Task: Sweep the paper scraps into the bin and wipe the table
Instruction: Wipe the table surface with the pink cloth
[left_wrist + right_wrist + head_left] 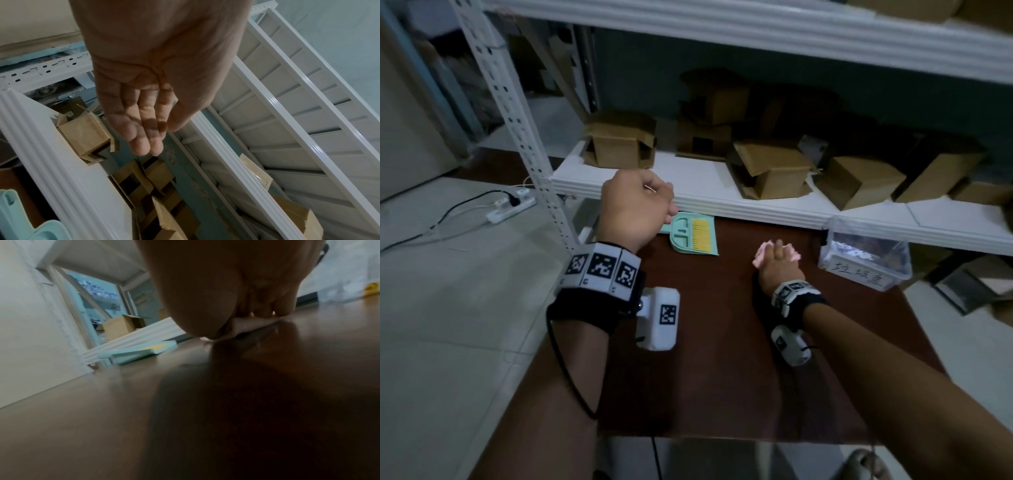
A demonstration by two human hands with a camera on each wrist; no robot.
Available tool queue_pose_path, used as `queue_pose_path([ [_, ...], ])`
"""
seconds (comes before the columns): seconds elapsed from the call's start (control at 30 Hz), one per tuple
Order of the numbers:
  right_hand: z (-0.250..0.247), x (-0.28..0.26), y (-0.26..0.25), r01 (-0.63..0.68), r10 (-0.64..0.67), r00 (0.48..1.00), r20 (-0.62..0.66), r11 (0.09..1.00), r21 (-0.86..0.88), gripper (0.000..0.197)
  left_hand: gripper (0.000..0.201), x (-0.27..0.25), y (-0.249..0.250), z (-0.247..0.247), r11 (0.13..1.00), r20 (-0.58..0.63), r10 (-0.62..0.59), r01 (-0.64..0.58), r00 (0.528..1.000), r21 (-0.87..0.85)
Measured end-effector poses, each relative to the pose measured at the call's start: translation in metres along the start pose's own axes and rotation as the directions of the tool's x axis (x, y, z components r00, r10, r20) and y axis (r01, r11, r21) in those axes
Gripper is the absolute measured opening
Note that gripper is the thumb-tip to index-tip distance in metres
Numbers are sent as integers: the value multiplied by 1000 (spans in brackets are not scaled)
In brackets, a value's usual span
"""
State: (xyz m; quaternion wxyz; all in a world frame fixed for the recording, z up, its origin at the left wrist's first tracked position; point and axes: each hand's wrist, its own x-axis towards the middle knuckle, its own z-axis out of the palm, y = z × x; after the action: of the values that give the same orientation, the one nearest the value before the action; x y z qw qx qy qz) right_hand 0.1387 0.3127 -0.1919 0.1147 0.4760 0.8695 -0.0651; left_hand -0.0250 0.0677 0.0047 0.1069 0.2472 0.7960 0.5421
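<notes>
Pink cloth (759, 256) sits bunched in the right grip (779, 269), pressed to the worktop (722, 342); left grip (635, 209) hangs slack, empty.

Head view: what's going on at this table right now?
A person's right hand presses a crumpled pink cloth onto the dark brown table, wiping it. The left hand hovers open and empty near the table's back left. A pale green dustpan with a yellow brush lies at the back; the clear plastic bin at the right holds paper scraps.
</notes>
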Motion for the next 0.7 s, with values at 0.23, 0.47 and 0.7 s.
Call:
queue_pose_path([
  [0.23, 12, -67, -63, 152, -156, 987, -27, 983, -99, 67, 23, -1, -2, 1, 998, 51, 25, -27, 998, 49],
  [0.47, 34, -94, -142, 391, -390, 920, 43, 921, -12, 69, 23, 0, 3, 9, 999, 83, 33, -34, 996, 20],
  [0.7, 25, -96, -193, 537, -546, 835, 62, 835, 119, 62, 24, 3, 0, 4, 999, 110, 0, 5, 994, -46],
])
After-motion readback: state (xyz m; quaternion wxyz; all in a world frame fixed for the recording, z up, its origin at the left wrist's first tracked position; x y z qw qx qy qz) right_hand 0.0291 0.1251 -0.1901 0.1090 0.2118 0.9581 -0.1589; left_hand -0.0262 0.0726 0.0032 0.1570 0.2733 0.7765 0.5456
